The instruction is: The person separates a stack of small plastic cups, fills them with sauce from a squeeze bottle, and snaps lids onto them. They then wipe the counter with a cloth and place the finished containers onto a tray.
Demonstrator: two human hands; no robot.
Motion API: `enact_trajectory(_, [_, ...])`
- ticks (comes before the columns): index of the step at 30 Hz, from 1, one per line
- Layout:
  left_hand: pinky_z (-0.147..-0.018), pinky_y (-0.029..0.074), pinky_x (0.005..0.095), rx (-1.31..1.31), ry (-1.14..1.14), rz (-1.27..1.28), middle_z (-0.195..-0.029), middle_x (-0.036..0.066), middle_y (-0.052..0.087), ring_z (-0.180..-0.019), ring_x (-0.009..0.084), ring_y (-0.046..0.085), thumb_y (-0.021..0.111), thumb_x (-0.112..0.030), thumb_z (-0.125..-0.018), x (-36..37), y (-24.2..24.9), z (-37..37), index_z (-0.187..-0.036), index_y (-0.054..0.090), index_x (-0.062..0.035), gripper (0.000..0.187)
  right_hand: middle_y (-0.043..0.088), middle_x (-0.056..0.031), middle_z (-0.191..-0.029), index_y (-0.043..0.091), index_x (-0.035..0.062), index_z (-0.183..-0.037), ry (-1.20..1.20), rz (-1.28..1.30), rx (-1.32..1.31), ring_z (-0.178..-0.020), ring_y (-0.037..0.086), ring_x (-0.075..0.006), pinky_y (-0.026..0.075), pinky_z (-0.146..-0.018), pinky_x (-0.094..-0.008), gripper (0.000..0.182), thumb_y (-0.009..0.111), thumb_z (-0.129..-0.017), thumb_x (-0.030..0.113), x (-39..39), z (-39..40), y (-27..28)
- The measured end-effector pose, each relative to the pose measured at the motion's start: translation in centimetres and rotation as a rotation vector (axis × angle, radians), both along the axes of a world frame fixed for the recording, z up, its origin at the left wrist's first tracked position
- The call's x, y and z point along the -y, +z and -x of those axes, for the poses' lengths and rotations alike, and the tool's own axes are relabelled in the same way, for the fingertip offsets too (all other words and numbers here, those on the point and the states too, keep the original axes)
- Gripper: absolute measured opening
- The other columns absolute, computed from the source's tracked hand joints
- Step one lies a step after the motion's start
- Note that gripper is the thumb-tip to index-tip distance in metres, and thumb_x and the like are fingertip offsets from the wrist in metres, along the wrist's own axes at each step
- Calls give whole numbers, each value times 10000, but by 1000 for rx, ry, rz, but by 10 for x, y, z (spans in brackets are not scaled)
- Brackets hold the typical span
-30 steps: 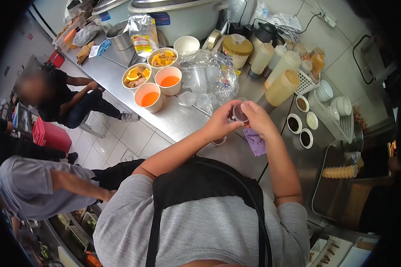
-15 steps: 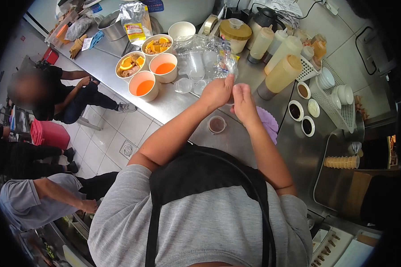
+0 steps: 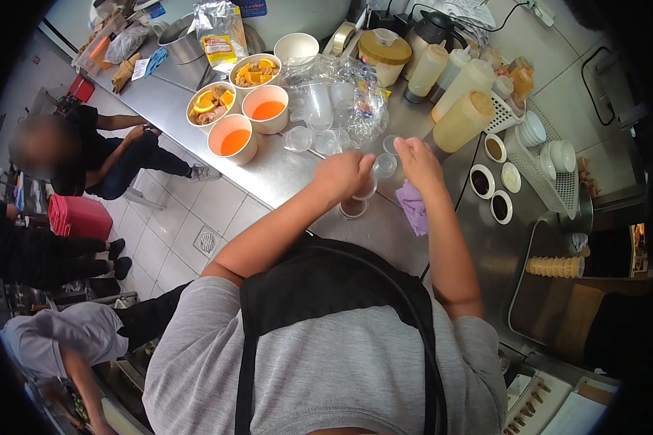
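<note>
My left hand (image 3: 343, 176) pinches a clear plastic piece (image 3: 368, 188), a cup or lid, just above a small clear cup with brown contents (image 3: 353, 209). To its right, my right hand (image 3: 421, 167) has its fingers drawn together beside a clear round lid (image 3: 391, 144); whether they grip its edge is unclear. Another clear round piece (image 3: 385, 166) lies between the hands. A bunched purple cloth (image 3: 413, 209) is below my right hand, against the wrist side.
Paper bowls of orange liquid (image 3: 235, 143) and of food with orange slices (image 3: 212, 106) stand ahead left. Clear plastic cups and bags (image 3: 330, 101) lie ahead; squeeze bottles (image 3: 463, 122) and sauce dishes (image 3: 480, 180) are right. Several people (image 3: 116, 156) are at left.
My hands, close together before, have moved apart and my left hand has come nearer the brown-filled cup. The purple cloth has shifted left and bunched. At lower left, a person has leaned away.
</note>
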State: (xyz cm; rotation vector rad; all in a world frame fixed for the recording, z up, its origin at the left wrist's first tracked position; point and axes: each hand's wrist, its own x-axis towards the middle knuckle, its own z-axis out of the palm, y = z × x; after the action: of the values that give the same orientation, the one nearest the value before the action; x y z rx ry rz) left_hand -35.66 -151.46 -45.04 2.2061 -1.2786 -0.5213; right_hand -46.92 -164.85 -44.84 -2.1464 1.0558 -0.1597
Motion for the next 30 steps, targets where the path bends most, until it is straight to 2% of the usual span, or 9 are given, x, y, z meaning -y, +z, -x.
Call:
enact_trajectory(2, [-658, 443, 437, -6, -32, -77, -758, 199, 587, -737, 352, 571, 364, -406, -852, -8, 0, 4, -796, 595, -28, 447, 474, -150, -1078, 459, 107, -1150, 41, 305, -131, -960, 509, -324, 416, -809, -396, 557, 574, -721, 444, 4, 0, -15])
enact_trajectory(9, [-700, 449, 409, 63, -43, -40, -873, 213, 550, -798, 352, 553, 395, -389, -848, -13, -25, 9, -857, 574, -13, 417, 463, -123, -1077, 405, 95, -1147, 238, 375, 98, -945, 514, -283, 427, -795, -362, 569, 668, -671, 259, 9, 2, -87])
enact_trajectory(12, [-710, 451, 385, -1, 17, 132, -915, 205, 548, -800, 320, 562, 474, -382, -822, -8, -14, -1, -974, 539, -11, 406, 481, -103, -1075, 379, 59, -1147, -126, -402, 496, -914, 521, -212, 440, -739, -325, 494, 618, -747, 220, 4, 3, -57])
enact_trajectory(15, [-719, 445, 320, -294, -101, 338, -916, 153, 555, -819, 227, 558, 570, -315, -789, 6, -3, -6, -1101, 472, 11, 463, 478, -114, -1075, 317, 37, -1182, -79, -867, 973, -928, 499, -168, 417, -753, -313, 455, 529, -829, 230, -15, 9, -17])
enact_trajectory(19, [-717, 448, 281, -593, -157, 548, -934, 112, 552, -846, 167, 545, 626, -226, -760, 25, 7, 4, -1135, 425, 53, 508, 473, -112, -1091, 308, 56, -1193, -60, -693, 986, -958, 471, -179, 387, -774, -291, 415, 478, -859, 236, -30, 7, -2])
enact_trajectory(21, [-698, 454, 273, -575, -159, 544, -945, 105, 549, -857, 165, 545, 622, -199, -765, 32, 5, 4, -1113, 431, 57, 473, 450, -129, -1105, 302, 37, -1194, -145, -385, 864, -952, 463, -180, 385, -782, -305, 443, 500, -845, 225, -23, 13, -3])
enact_trajectory(24, [-667, 461, 265, -951, -67, 541, -947, 103, 547, -845, 160, 545, 630, -193, -760, 43, -9, -5, -1088, 442, 46, 447, 366, -162, -1143, 286, -21, -1194, -430, 322, 840, -983, 427, -229, 360, -840, -340, 639, 634, -740, 264, 12, 24, -21])
enact_trajectory(27, [-646, 466, 258, -954, -41, 407, -933, 106, 548, -837, 156, 549, 645, -227, -747, 52, -12, -7, -1082, 437, 34, 473, 312, -192, -1154, 276, -33, -1194, -507, 277, 950, -1033, 385, -257, 330, -884, -372, 740, 700, -662, 261, 52, 19, -24])
enact_trajectory(30, [-678, 468, 287, -633, -213, 96, -950, 130, 541, -866, 197, 554, 672, -282, -713, 73, -32, -17, -1122, 409, 16, 570, 302, -208, -1166, 225, -30, -1225, -525, 401, 794, -1074, 351, -282, 312, -907, -383, 798, 707, -646, 234, 66, 19, -29])
